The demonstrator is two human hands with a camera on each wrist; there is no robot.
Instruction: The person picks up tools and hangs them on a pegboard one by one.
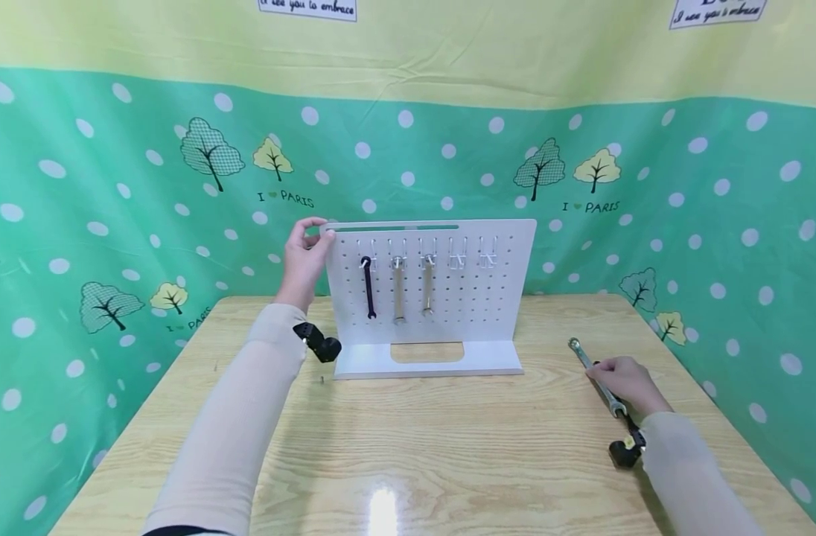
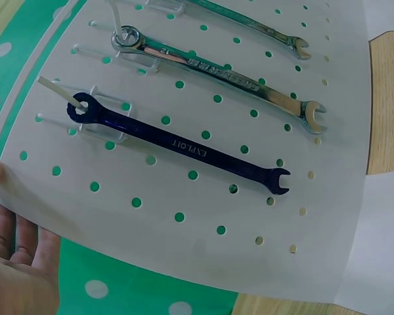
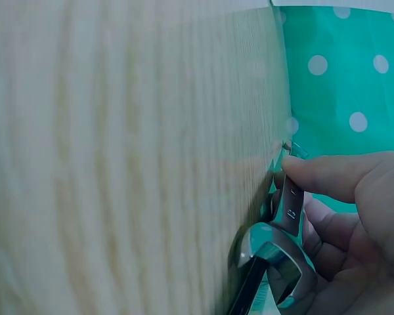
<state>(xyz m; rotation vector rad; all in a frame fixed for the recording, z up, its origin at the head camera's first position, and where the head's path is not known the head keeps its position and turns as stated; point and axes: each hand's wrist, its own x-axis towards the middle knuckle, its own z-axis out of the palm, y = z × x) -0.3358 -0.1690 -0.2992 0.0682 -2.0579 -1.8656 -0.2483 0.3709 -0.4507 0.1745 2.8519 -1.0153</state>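
- A silver wrench point(image 1: 606, 391) is at the right of the table point(image 1: 394, 432), slanting, its ring end far and left, its open end near and right; whether it touches the wood I cannot tell.
- The right hand point(image 1: 625, 383) pinches its shank between thumb and fingers, nearly closed; a loose pinch could let the wrench swivel or drop.
- A dark bar point(image 3: 247, 289) shows under the wrench's open end; what it is stays unclear, but if the two are caught together, lifting one could drag the other.
- Left of that hand and well apart stands a white pegboard point(image 1: 475, 305); pushing its upper part could tip or slide it.
- The left hand point(image 1: 305, 260) grips its upper left corner, thumb on the near face, fingers behind; a sideways tug there could twist the board.
- A dark wrench point(image 1: 369, 290) and two silver ones point(image 1: 398, 294) hang by their ring ends on hooks; a jolt could shake them off.
- Two bare hooks point(image 1: 473, 257) are to their right.
- A green dotted curtain point(image 1: 361, 179) hangs behind.
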